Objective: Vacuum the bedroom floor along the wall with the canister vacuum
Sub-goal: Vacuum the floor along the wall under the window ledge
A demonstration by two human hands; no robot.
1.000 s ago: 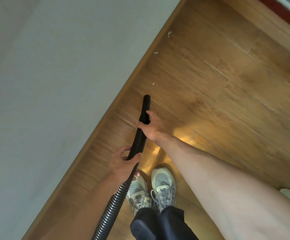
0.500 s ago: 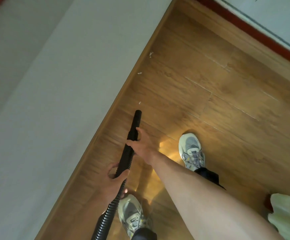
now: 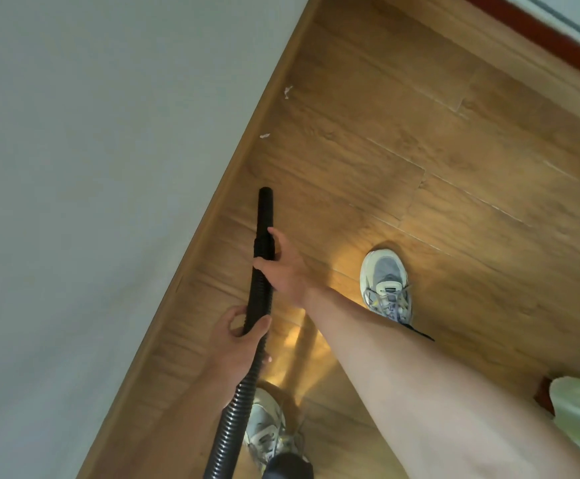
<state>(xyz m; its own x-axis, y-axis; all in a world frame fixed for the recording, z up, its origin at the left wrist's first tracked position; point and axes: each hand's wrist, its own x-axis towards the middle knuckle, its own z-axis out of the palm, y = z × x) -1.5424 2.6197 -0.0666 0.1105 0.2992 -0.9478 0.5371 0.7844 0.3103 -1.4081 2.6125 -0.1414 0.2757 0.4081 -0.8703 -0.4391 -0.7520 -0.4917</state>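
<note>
Gripping black hose (image 3: 260, 299): right hand (image 3: 283, 271) clasped near nozzle, left hand (image 3: 238, 344) clasped just behind.

One head-worn wide view looks steeply down from standing height, tilted, with wall (image 3: 91, 202) at left and floor (image 3: 419, 167) running diagonally to the right
</note>
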